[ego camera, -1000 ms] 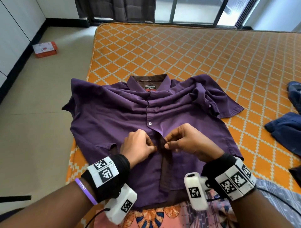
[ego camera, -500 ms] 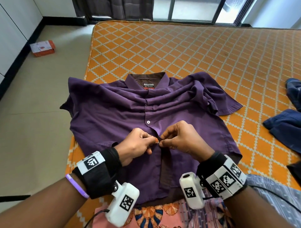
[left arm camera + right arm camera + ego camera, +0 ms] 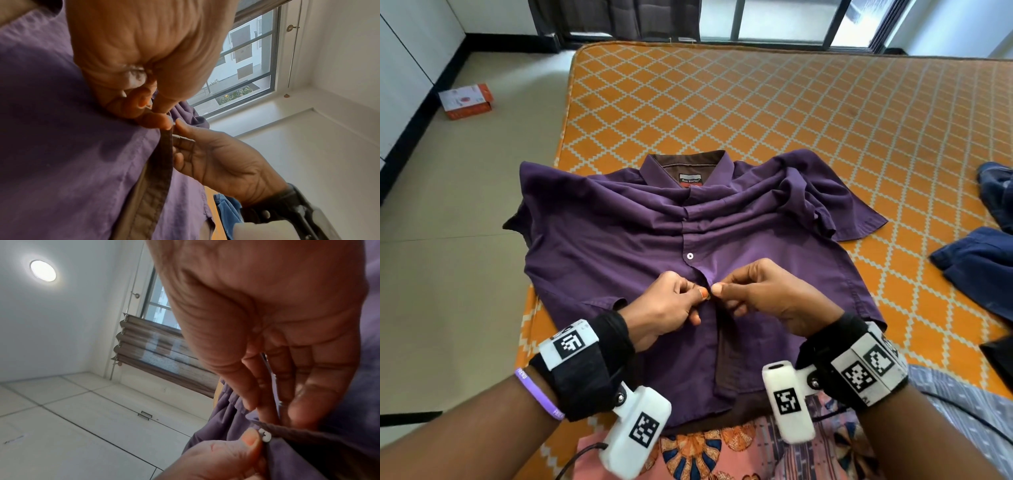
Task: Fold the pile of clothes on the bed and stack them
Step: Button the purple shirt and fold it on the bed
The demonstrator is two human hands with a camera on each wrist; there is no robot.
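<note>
Grip, left hand (image 3: 671, 308): the left edge of the shirt placket was pinched between thumb and curled fingers, at the middle of the purple shirt (image 3: 602, 260); in the right wrist view the thumb tip was seen pressed against a small white button (image 3: 265, 436).
Grip, right hand (image 3: 767, 298): the opposite placket edge was pinched between thumb and forefinger, with the other fingers curled beneath; the two thumbs were nearly touching.
Placket: a brown inner facing (image 3: 162, 170) was exposed below the pinch, where the shirt front lay unfastened down to the hem.
Fastened button: one white button (image 3: 690, 255) was seen closed just beyond the hands, toward the collar.
Shirt position: the shirt was laid face up at the near left corner of the bed (image 3: 791, 113), collar (image 3: 688, 164) pointing to the far side; its left sleeve overhung the bed edge, and its right sleeve (image 3: 835, 209) was bunched in folds.
Bed cover: an orange sheet with a pale diamond lattice was spread over the mattress.
Other clothes: dark blue garments (image 3: 979, 260) were lying at the right edge of the bed, well apart from the shirt.
Near edge: a patterned pink and orange cloth (image 3: 705, 452) was seen just beneath the shirt hem.
Floor: a small orange and white box (image 3: 465, 101) was lying on the tiles at the far left.
</note>
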